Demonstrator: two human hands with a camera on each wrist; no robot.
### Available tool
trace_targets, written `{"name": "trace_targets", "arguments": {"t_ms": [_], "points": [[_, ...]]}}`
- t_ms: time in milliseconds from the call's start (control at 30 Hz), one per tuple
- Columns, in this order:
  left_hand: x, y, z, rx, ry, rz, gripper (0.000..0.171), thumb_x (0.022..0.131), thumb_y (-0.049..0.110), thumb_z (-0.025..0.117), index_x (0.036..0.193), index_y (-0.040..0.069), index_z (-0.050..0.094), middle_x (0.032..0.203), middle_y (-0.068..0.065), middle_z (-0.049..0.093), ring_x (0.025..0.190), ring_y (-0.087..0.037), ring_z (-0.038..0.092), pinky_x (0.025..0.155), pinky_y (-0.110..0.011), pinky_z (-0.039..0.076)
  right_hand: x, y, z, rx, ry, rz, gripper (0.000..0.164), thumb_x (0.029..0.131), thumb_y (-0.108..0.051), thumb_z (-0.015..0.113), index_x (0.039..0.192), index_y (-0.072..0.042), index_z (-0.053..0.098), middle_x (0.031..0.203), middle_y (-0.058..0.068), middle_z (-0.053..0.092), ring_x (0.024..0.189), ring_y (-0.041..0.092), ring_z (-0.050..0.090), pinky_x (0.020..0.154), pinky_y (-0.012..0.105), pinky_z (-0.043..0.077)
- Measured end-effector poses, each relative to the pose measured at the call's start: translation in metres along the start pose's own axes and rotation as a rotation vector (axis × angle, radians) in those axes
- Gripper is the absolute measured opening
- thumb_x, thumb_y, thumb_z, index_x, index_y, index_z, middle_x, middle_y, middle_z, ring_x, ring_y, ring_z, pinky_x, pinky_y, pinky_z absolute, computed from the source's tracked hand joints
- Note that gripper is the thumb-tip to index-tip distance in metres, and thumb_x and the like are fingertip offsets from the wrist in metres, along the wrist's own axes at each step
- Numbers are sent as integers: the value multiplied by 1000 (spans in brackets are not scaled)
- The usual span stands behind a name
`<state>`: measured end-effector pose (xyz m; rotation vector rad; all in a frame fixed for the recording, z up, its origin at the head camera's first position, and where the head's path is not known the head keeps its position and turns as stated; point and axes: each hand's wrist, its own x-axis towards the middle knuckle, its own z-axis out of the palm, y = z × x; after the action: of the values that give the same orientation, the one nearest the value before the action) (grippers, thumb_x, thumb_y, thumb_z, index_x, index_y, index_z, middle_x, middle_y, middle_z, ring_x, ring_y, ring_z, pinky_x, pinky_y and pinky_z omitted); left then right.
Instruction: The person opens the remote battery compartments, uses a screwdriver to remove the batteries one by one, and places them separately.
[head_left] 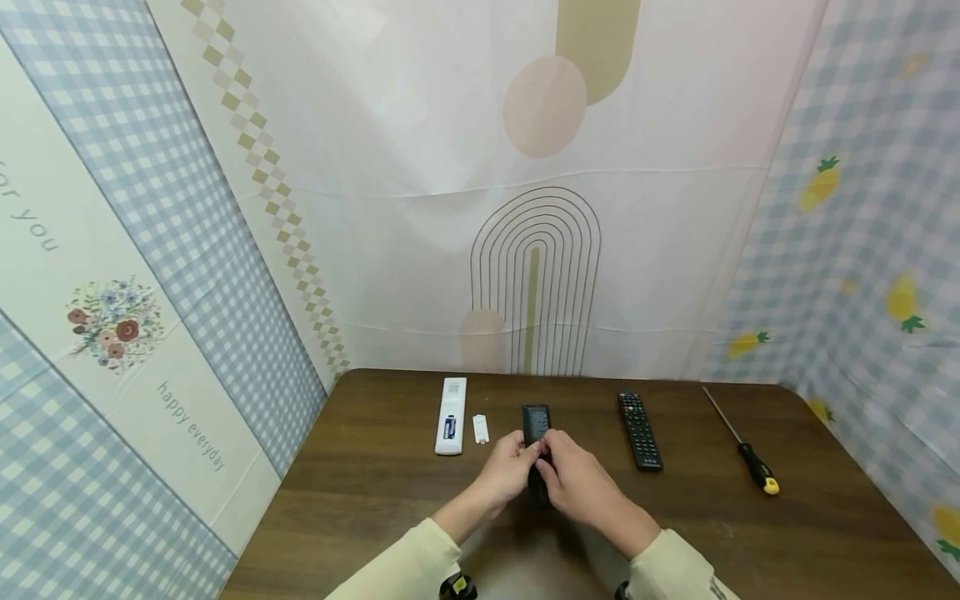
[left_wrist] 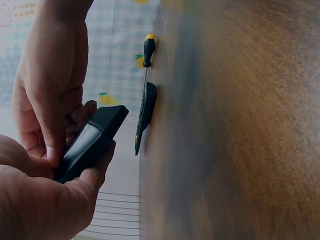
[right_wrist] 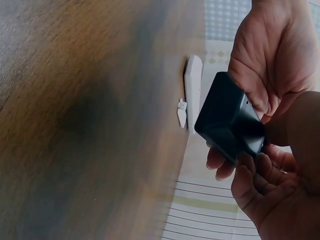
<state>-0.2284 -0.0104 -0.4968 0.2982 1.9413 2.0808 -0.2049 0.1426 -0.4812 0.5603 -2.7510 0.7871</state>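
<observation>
Both hands hold a black remote control [head_left: 536, 419] above the front middle of the table, its labelled back facing up in the head view. My left hand [head_left: 501, 475] grips it from the left side, fingers curled round its edge in the left wrist view. From the other side my right hand [head_left: 588, 487] grips the remote, its thumb pressed on the back close to the left thumb. The thumbs hide the middle of the remote. In the right wrist view, the remote's smooth near end [right_wrist: 220, 112] juts out from between the hands.
Left of the hands lies a white remote [head_left: 452, 396], a blue battery [head_left: 450, 428] showing in its uncovered compartment. Beside it is a small white battery cover [head_left: 481, 429]. A second black remote [head_left: 640, 432] and a screwdriver [head_left: 759, 468] lie to the right on the wooden table [head_left: 360, 492].
</observation>
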Motion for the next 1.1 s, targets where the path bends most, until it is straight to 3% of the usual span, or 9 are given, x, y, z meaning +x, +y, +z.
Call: {"name": "trace_targets", "arguments": {"t_ms": [300,600,1100], "points": [[-1,-2,-4,-9,1,-22,27,112,15,51,129,-5,60,98,-10,77,87,-10,70,78,-26,60,3,2,5,-26,-30,-21,15,102,-11,71,105,-15,56,102,0,59,82,8,58,68,27,53],[1,0,-8,25,23,-12,26,113,16,51,129,-2,61,95,-7,77,87,-10,69,79,-25,58,8,8,7,42,-26,-72,15,103,-7,69,108,-13,56,105,1,58,89,10,57,76,31,55],[2,3,-9,19,34,-1,26,113,18,51,129,0,61,109,-19,80,94,-14,73,83,-29,61,14,15,5,143,5,-123,18,100,-4,71,102,-12,55,96,-1,54,84,8,50,71,24,45]]}}
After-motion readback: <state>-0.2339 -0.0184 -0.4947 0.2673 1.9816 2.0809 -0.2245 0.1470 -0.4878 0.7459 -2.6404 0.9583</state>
